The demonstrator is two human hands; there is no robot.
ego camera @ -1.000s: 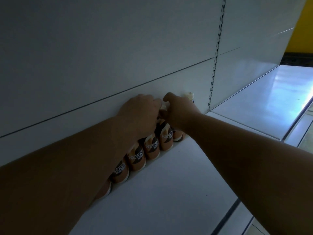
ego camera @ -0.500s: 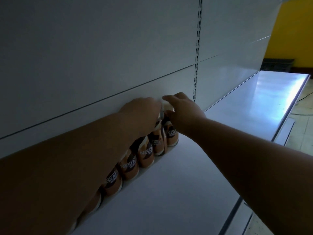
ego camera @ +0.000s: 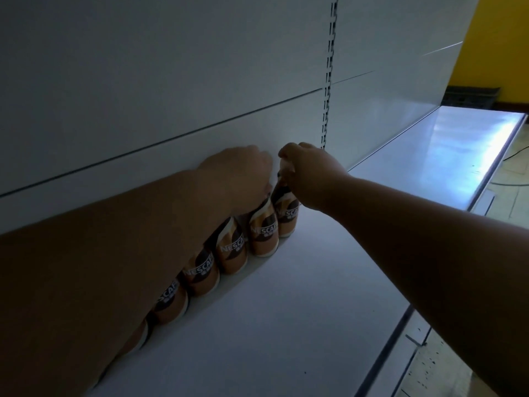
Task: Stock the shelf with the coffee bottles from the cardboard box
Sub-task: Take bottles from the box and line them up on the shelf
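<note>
Several brown-and-tan coffee bottles (ego camera: 231,255) stand in a row along the back wall of the white shelf (ego camera: 286,310). My left hand (ego camera: 243,173) reaches over the row and is closed on the top of the second bottle from the right (ego camera: 264,233). My right hand (ego camera: 310,176) grips the cap and neck of the rightmost bottle (ego camera: 287,217), which stands upright at the row's end. My left forearm hides the bottles at the left end. The cardboard box is out of view.
The white back panel (ego camera: 171,81) has a slotted upright (ego camera: 329,67). The shelf runs on to the right as a bare glossy board (ego camera: 443,150). A yellow wall (ego camera: 503,38) and a dark crate (ego camera: 472,96) lie beyond; floor tiles show below right.
The view has swung left and closer. Both hands stay at the right end of the row on bottle tops; the end bottle now stands tight against its neighbour.
</note>
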